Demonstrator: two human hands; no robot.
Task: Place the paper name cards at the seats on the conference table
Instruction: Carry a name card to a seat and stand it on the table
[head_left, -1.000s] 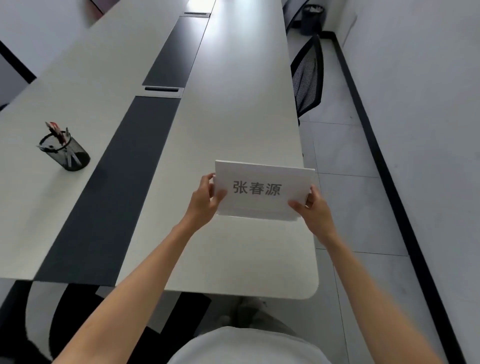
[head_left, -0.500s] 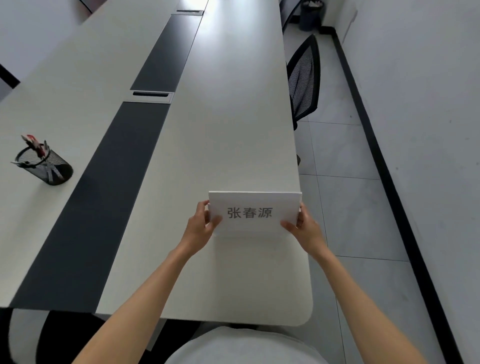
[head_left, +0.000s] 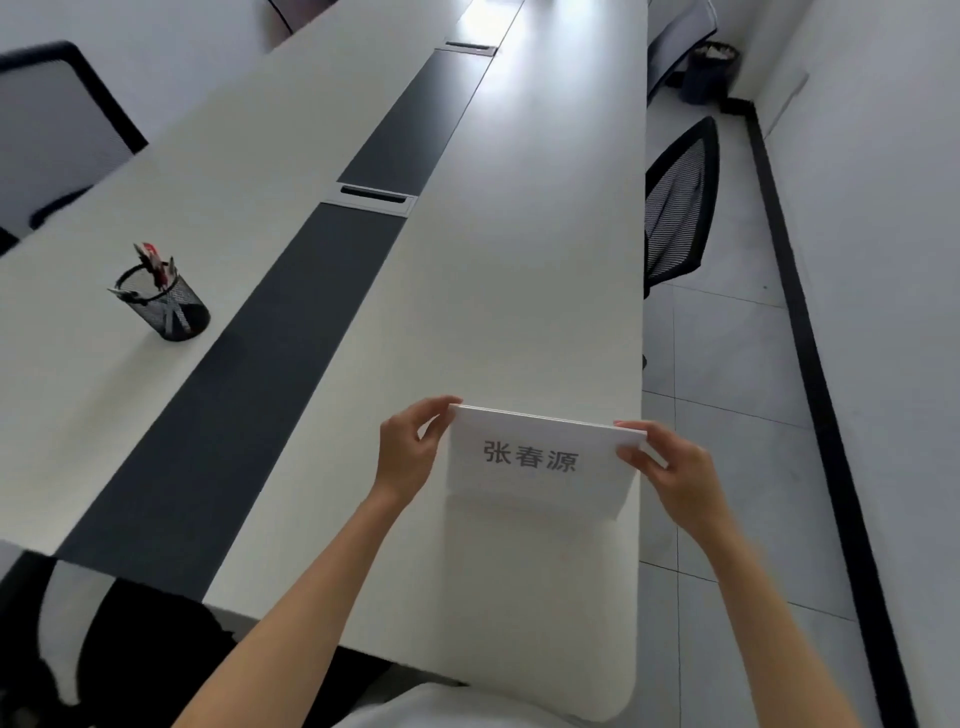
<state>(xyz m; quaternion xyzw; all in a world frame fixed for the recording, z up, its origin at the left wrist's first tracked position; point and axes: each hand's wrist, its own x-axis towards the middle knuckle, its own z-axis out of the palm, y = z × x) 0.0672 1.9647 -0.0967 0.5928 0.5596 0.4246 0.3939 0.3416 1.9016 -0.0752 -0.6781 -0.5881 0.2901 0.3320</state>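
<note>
So, nearest to me, both bare forearms are reaching out over the near end of the conference table (head_left: 519, 234), and the two hands are sharing one white name card (head_left: 535, 457). The left hand (head_left: 405, 457) is pinching the card's upper left corner, thumb and fingertips curled onto the top edge. The right hand (head_left: 675, 467) is pinching the upper right corner the same way, fingers closed on the paper. The card is folded along its top edge and is standing with its printed face toward me, three dark characters across the middle; its lower edge looks to be touching the tabletop, close to the table's right-hand edge (I cannot tell for certain whether it is resting its weight there).

Further out on my left, a black mesh pen holder (head_left: 166, 301) is standing upright on the pale half of the table, with pens and something red poking out of it. It is sitting well apart from the card, across the dark strip (head_left: 291, 338) that is running down the table's middle. A grey cable hatch (head_left: 371, 196) is sitting in that strip further along, and a second one (head_left: 467, 48) is showing near the far end.

On the right, a black mesh chair (head_left: 680, 202) is standing just beside the table's edge, on the tiled floor. Beyond it, in the far corner, a dark waste bin (head_left: 709, 73) is standing by the wall. Another chair back (head_left: 52, 130) is showing at the far left.
</note>
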